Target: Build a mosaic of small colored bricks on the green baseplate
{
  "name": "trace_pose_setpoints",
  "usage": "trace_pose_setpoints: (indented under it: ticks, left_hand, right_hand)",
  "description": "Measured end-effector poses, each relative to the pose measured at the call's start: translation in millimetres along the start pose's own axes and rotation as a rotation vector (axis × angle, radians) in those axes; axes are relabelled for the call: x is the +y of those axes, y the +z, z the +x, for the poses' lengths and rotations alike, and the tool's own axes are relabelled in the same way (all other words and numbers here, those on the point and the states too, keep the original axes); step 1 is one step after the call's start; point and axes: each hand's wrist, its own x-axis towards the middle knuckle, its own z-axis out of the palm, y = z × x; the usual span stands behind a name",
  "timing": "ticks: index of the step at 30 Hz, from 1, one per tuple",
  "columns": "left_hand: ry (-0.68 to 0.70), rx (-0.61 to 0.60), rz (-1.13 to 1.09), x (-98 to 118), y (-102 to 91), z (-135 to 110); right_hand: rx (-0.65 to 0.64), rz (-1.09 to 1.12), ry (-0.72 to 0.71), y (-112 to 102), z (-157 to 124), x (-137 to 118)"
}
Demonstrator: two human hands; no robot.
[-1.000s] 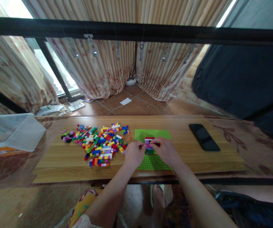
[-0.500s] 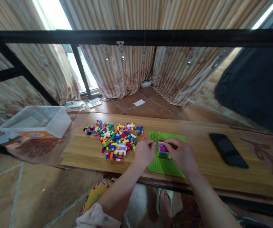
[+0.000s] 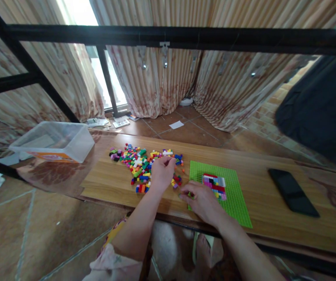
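A heap of small loose toy bricks (image 3: 140, 162) in many colours lies on the wooden table. Over the heap's right part hovers my left hand (image 3: 162, 173), its thumb and fingers pinched together. What it may hold is hidden. A green studded baseplate (image 3: 236, 195) is to the right of the heap, carrying a block of assembled bricks (image 3: 216, 187) in red, grey, white, pink and other colours. My right hand (image 3: 203, 201) is at the plate's left edge, left of the assembled block, with fingers curled toward the thumb. Anything between them is too small to name.
A clear plastic bin (image 3: 57, 142) with an orange label stands at the table's left end. Right of the baseplate lies a black phone (image 3: 293, 192). A dark metal bar (image 3: 214, 39) runs across in front, with curtains (image 3: 162, 86) behind it.
Both hands have moved left from the assembled bricks: my left hand to the brick heap, my right hand to the plate's left edge. The assembled block is now uncovered. The view has shifted slightly.
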Motion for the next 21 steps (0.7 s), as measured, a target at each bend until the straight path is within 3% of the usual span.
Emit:
trace_pose_setpoints:
  ticks: [5,12,17,21]
  left_hand:
    - [0.024,0.012,0.042,-1,-1.2,0]
    - [0.007,-0.020,0.048,-1,0.7,-1]
    - [-0.027,-0.042,0.018,-3,1.1,-2]
    - [-0.024,-0.050,0.002,-7,-1.0,0]
  right_hand:
    - [-0.061,-0.052,-0.006,9,1,1]
    - [0.071,-0.198,0.103,18,14,-10]
    - [0.080,-0.315,0.151,26,24,-21]
    - [0.084,-0.264,0.161,31,27,-23]
